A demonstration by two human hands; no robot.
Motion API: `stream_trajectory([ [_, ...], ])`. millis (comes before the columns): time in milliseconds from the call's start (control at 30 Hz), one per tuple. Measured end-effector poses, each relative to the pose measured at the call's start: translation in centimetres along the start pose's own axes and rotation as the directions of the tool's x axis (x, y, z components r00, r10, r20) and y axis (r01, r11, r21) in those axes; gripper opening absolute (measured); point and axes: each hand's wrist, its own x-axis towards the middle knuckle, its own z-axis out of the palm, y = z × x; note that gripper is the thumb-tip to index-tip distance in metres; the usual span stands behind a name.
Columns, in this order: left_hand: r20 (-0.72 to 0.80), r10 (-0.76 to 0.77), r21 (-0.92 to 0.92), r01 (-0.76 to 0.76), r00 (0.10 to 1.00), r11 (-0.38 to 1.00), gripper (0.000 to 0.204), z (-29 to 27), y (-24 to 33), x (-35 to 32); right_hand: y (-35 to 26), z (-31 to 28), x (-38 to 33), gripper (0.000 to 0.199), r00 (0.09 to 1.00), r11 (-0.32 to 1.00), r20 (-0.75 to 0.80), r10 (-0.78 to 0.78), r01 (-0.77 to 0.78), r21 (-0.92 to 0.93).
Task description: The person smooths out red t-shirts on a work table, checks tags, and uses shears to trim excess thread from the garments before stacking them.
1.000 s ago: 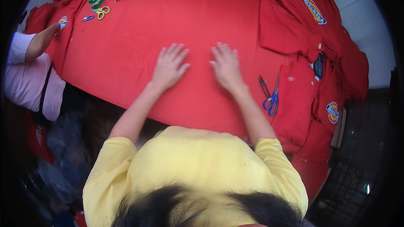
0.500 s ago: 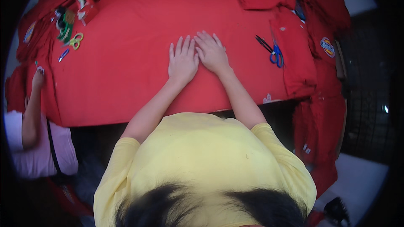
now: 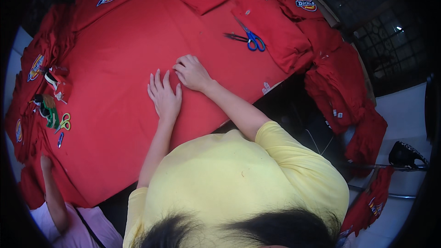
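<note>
While the left hand [image 3: 166, 100] lies palm down on the red cloth [image 3: 119, 69] with its fingers a little spread, the right hand [image 3: 194, 74] rests just beside it, somewhat farther from the body, and its fingers are bent. Whether the right hand pinches some of the cloth, I cannot tell, because its thumb is mostly hidden. The red cloth is spread wide under both hands and is nearly flat around them. Beyond the hands and to the right, scissors with blue handles [image 3: 255, 43] lie next to a slim dark tool [image 3: 236, 37], close to a folded red garment [image 3: 278, 34]. At the left side, scissors with yellow handles [image 3: 66, 119] lie near a small blue tool [image 3: 60, 140] and a green tape dispenser [image 3: 52, 115]. At the lower left, a co-worker's bare forearm [image 3: 54, 200] reaches toward the red garments.
</note>
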Motion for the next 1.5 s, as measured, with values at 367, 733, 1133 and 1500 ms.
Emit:
stream_trajectory([
  [367,0.043,-0.092,-0.138,0.097,0.995,0.986,0.069,-0.5,0.6,0.0,-0.4,-0.4,0.2,0.025,0.997,0.995,-0.082,-0.01,0.002,-0.101],
  [733,0.121,-0.033,0.018,0.031,0.992,0.999,0.061,0.6,-0.1,0.0,-0.1,-0.5,0.2,0.036,0.985,0.995,0.148,0.089,-0.081,-0.059],
  [1133,0.148,0.002,0.192,-0.03,0.989,0.981,0.053,1.2,-0.1,-0.2,17.5,-21.7,-16.9,0.057,0.729,0.57,-0.526,0.438,-0.678,-0.464],
  [1500,0.133,-0.037,-0.33,0.08,0.99,0.941,0.036,0.8,8.2,3.2,28.5,-38.0,-32.2,0.083,0.178,-0.06,-0.313,0.933,-0.782,-0.621],
])
